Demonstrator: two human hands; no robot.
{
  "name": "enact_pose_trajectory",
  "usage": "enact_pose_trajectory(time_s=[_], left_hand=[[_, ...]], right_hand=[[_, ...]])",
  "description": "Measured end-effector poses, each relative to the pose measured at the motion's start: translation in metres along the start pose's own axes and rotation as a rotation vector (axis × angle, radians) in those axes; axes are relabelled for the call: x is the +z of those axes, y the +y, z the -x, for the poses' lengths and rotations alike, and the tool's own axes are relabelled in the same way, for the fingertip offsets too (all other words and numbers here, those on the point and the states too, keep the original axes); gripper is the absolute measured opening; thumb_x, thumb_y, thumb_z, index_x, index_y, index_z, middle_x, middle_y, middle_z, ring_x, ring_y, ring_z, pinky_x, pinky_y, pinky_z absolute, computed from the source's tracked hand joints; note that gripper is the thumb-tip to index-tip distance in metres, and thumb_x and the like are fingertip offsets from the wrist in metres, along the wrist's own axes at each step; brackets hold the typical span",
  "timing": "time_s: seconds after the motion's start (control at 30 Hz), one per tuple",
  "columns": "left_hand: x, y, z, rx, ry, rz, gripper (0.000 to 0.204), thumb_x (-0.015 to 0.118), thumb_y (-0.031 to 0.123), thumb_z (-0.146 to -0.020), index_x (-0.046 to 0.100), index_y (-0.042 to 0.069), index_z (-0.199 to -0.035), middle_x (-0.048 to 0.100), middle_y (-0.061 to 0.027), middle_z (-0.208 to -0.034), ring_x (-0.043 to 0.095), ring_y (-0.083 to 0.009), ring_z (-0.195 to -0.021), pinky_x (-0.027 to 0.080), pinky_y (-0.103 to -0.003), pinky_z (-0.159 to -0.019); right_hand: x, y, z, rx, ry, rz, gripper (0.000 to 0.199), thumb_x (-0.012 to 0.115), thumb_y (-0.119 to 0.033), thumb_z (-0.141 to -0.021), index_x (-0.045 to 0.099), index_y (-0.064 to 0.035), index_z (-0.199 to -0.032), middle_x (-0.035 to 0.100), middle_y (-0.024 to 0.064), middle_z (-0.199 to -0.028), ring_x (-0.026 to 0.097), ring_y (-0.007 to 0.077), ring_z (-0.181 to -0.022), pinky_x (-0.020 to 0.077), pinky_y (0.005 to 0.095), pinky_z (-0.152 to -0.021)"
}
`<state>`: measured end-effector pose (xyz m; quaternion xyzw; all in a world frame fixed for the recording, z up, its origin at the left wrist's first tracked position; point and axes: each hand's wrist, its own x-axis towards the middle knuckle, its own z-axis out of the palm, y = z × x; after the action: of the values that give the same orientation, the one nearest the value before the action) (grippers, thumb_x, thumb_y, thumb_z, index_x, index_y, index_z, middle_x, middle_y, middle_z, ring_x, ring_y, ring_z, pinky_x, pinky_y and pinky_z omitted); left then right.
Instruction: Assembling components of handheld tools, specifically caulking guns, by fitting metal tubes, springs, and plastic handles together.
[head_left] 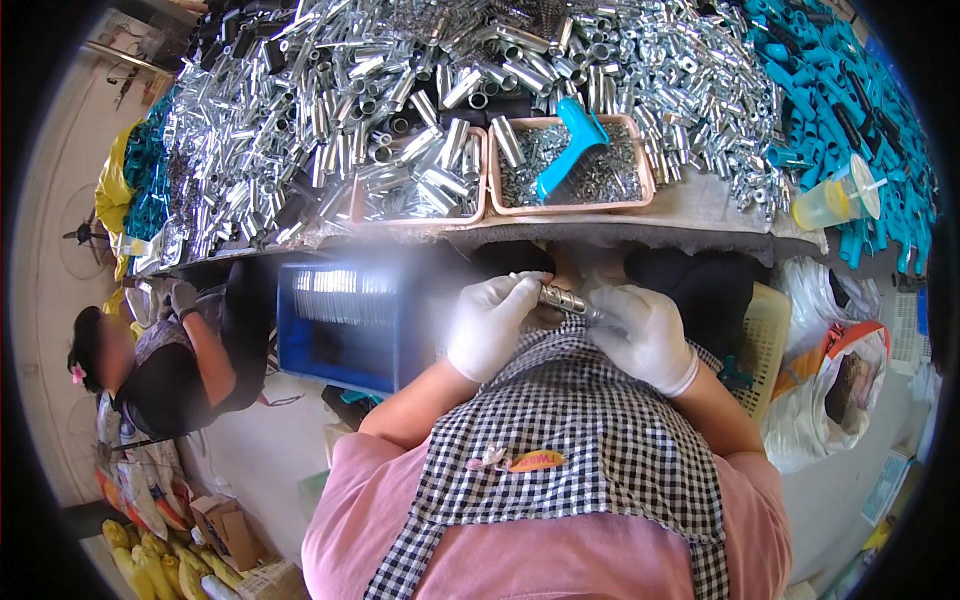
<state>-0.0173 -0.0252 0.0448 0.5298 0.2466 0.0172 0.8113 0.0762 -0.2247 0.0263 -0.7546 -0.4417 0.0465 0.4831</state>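
My L hand (pixel 495 318) pinches one end of the shiny metal part (pixel 562 298) btwn thumb & fingers, near the checked apron (pixel 570 430); R hand (pixel 640 332) is at the other end, prob. gripping too, but w/ the blur I can't tell. Best to hold the part level, ends in line, pressure light & even

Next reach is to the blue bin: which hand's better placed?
Left, likely: the left hand is nearer the blue bin; the right hand sits farther, past the metal part. Left holds that part, though, so may need freeing.
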Motion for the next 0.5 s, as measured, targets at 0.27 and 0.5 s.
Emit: enact_pose_trajectory(time_s=[0.27, 0.5], left_hand=[[-0.001, 0.007, 0.000, -0.012, -0.124, -0.030, 0.035, 0.047, 0.014, -0.103, 0.056, -0.013, -0.124, 0.069, -0.0188, -0.103, 0.070, -0.0221, -0.084, 0.057, -0.033, -0.080], [-0.021, 0.037, -0.027, 0.369, -0.332, -0.257, 0.057, 0.060, 0.034, -0.095, 0.053, -0.005, -0.136, 0.066, -0.0114, -0.109, 0.061, -0.0191, -0.096, 0.048, -0.036, -0.090]], right_hand=[[0.002, -0.006, -0.005, -0.031, 0.054, 0.017, 0.031, 0.079, -0.007, -0.065, 0.065, -0.0014, -0.092, 0.064, 0.0136, -0.073, 0.064, 0.0313, -0.061, 0.0496, 0.0365, -0.055], [-0.001, -0.006, -0.007, 0.111, 0.086, -0.074, 0.030, 0.080, -0.007, -0.066, 0.067, 0.0000, -0.093, 0.062, 0.0116, -0.069, 0.060, 0.0227, -0.057, 0.0471, 0.0315, -0.054]])
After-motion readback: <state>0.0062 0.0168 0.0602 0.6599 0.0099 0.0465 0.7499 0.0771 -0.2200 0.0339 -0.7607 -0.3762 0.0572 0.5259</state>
